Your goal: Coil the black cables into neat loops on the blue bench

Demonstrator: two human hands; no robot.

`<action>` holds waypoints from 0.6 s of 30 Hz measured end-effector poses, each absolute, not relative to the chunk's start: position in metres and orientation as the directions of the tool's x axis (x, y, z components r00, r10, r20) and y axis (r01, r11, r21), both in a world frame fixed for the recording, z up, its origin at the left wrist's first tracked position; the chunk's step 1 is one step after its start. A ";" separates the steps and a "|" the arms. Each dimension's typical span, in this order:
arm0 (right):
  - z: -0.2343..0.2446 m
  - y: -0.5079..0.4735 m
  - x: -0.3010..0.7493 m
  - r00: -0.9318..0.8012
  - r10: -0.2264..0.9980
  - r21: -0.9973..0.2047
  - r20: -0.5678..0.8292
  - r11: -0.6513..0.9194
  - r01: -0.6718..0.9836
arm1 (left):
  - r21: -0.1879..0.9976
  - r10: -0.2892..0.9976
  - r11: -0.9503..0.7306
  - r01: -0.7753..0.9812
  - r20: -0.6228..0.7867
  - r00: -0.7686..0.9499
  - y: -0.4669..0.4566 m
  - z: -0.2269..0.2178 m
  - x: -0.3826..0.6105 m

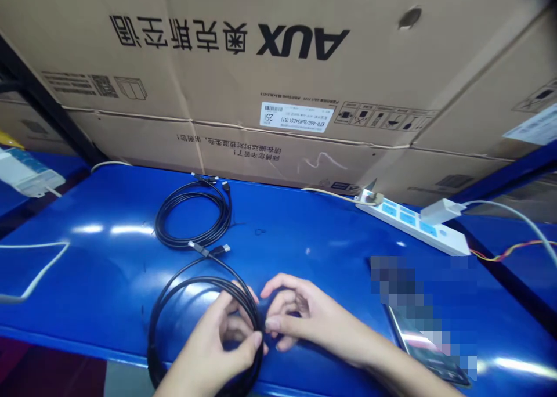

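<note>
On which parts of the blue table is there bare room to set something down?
Two patches look free: one between the white cable and the farther black coil; another between the right hand, the power strip and the dark device. It is crowded near the front edge, where the left hand holds the nearer black coil.

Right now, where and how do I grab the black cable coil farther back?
Probably pinch the far black cable coil by its right strands, coming from the right: it lies flat with an open middle, and its plugs sit at the back.
</note>
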State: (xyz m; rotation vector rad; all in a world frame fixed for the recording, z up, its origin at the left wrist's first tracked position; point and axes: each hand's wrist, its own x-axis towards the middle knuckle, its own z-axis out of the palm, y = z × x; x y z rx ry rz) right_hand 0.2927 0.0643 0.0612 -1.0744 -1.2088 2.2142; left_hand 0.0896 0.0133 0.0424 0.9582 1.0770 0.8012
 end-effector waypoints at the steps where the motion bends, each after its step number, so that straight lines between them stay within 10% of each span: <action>1: 0.061 0.064 0.292 -0.617 0.662 -0.844 -0.425 -0.536 0.006 | 0.922 0.894 0.380 -0.072 -0.346 0.285 0.013 0.042 0.089; 18: 0.057 0.063 0.289 -0.540 0.761 -0.922 -0.360 -0.377 0.084 | 0.918 0.884 0.392 -0.065 -0.356 0.303 0.015 0.043 0.086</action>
